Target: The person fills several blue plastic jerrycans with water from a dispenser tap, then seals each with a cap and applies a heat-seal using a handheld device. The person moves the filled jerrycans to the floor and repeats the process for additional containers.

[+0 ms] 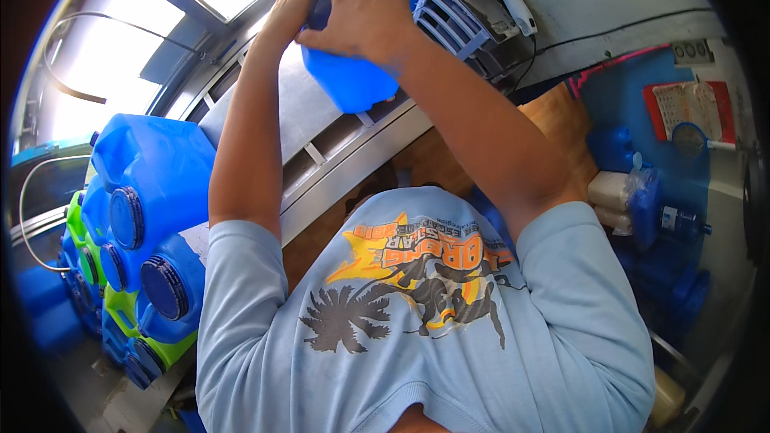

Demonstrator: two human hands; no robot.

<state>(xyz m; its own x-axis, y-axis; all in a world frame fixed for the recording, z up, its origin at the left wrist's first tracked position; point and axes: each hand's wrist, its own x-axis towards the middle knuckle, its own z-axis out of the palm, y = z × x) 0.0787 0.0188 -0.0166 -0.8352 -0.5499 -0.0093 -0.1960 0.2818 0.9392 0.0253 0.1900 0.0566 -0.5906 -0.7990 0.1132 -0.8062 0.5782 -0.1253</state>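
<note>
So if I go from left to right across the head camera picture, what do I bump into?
The pile of blue and green jugs → the left hand → the right hand → the long white thing → the red-edged paper.

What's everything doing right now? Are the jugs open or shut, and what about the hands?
Left hand, bent at the left side of the dark cap
Right hand, bent around the dark cap
Jug under the hands, cap on; loose or tight, can't tell
Big blue jug at left, capped, stacked
Green jugs, stacked among blue ones
</note>
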